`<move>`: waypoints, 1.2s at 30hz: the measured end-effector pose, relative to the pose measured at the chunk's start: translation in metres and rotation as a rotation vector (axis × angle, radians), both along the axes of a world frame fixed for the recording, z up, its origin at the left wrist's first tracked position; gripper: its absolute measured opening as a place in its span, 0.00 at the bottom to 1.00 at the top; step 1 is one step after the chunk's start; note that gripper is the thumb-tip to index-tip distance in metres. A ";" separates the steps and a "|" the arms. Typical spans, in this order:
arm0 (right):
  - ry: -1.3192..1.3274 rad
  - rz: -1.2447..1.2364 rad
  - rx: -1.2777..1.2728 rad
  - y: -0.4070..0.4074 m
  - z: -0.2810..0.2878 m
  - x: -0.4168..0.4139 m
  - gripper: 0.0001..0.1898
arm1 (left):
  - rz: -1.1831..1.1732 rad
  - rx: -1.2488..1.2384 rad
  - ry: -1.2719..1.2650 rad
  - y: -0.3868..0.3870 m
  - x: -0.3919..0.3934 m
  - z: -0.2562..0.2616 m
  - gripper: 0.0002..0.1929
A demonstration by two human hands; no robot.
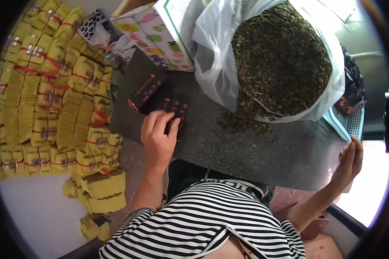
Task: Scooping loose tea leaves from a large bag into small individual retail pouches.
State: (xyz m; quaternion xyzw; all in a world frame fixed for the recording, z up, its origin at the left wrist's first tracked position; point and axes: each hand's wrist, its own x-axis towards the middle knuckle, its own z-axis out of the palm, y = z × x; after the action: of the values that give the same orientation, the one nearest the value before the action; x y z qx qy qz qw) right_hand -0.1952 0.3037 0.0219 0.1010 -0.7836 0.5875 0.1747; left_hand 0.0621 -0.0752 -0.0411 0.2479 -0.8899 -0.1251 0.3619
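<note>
My left hand rests on black packets with orange print, its fingers and thumb bent over them. Whether it grips one is hidden by the fingers. Just beyond it, another black packet with similar orange marks lies on the dark tabletop. Far to the right, my right hand has curled fingers beside the near corner of a light blue plastic basket. From this angle I cannot tell if it holds anything. Dried, chopped leaves fill a large clear plastic bag on the table.
Loose leaf bits lie under the bag's near edge. A printed cardboard box stands behind the packets. Black printed packets sit in the basket. Stacks of yellow packets, many bound with red bands, are piled to the left.
</note>
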 end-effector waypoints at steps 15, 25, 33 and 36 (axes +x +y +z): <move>-0.113 0.249 -0.224 -0.049 -0.018 0.045 0.10 | 0.213 0.142 -0.466 -0.015 -0.002 0.015 0.25; -0.165 0.300 -0.250 -0.046 -0.019 0.051 0.09 | 0.154 0.271 -0.506 -0.024 0.003 0.024 0.20; -0.239 0.345 -0.245 -0.061 -0.013 0.065 0.06 | 0.158 -0.033 -0.341 -0.034 0.010 0.020 0.05; -0.308 0.451 -0.204 -0.078 -0.010 0.076 0.05 | 0.163 -0.012 -0.168 -0.026 0.019 0.040 0.04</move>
State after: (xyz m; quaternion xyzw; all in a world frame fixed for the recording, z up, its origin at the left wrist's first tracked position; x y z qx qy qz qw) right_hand -0.1189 0.2255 0.0119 0.1645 -0.6954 0.6959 -0.0720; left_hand 0.0811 -0.1015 -0.0013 0.3267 -0.8948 -0.0688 0.2965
